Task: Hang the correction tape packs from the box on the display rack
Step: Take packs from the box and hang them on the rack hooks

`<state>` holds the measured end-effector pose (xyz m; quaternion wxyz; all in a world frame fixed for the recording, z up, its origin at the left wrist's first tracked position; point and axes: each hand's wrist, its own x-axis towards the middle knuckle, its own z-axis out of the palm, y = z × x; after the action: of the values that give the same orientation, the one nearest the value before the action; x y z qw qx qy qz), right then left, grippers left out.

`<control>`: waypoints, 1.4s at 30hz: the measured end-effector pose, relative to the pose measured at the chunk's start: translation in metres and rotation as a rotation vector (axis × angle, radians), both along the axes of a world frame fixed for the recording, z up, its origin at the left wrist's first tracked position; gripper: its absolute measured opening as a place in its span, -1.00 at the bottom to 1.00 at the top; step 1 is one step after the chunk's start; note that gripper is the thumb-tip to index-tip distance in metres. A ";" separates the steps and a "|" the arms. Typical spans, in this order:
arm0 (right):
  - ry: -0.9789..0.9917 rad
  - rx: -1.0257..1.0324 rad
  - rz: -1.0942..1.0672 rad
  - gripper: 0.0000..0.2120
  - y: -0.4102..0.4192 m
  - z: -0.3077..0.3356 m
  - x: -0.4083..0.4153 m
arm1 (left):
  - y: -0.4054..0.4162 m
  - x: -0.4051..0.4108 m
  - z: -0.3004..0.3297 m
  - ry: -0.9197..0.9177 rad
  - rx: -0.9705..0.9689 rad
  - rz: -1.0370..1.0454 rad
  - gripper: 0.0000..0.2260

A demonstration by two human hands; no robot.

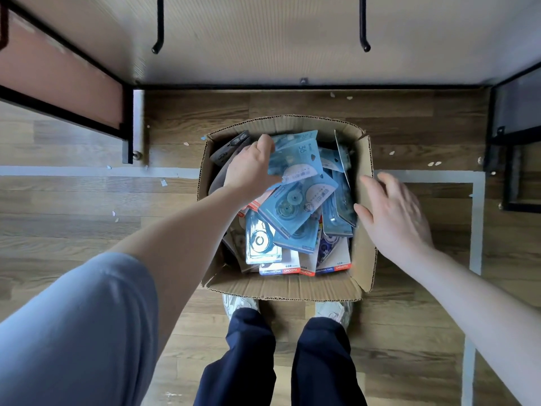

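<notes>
Fingers of the left hand (251, 168) curl round the edge of a light-blue carded blister pack of correction tape (295, 164), pinching it at the top of the heap. Spread and straight, the right hand (392, 212) holds nothing and hovers at the right wall of the open brown cardboard box (281, 287) on the wood-look floor. More blue and white packs (292, 212) lie jumbled inside. Each pack looks light, its card stiff but bendable, its clear plastic shell likely slick; the card margin near the hang hole seems the best hold. Two black metal rack hooks (159, 33) jut out above, bare.
</notes>
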<state>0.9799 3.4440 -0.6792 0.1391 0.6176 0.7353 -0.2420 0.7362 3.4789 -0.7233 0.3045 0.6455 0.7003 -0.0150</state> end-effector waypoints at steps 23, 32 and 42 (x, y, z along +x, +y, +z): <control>-0.009 -0.209 -0.250 -0.55 0.004 -0.046 -0.056 | -0.038 -0.054 0.009 -0.529 -0.234 0.575 -0.76; -0.022 -0.220 -0.509 -0.34 0.004 -0.081 -0.070 | -0.052 -0.061 -0.005 -0.558 -0.205 0.654 -0.71; -0.052 -0.160 -0.702 -0.21 0.003 -0.089 -0.090 | -0.059 -0.076 -0.015 -0.518 -0.236 0.668 -0.70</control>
<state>0.8901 3.4475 -0.7685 0.1143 0.8256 0.4534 -0.3159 0.6605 3.4196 -0.7381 0.5298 0.3270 0.7646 0.1665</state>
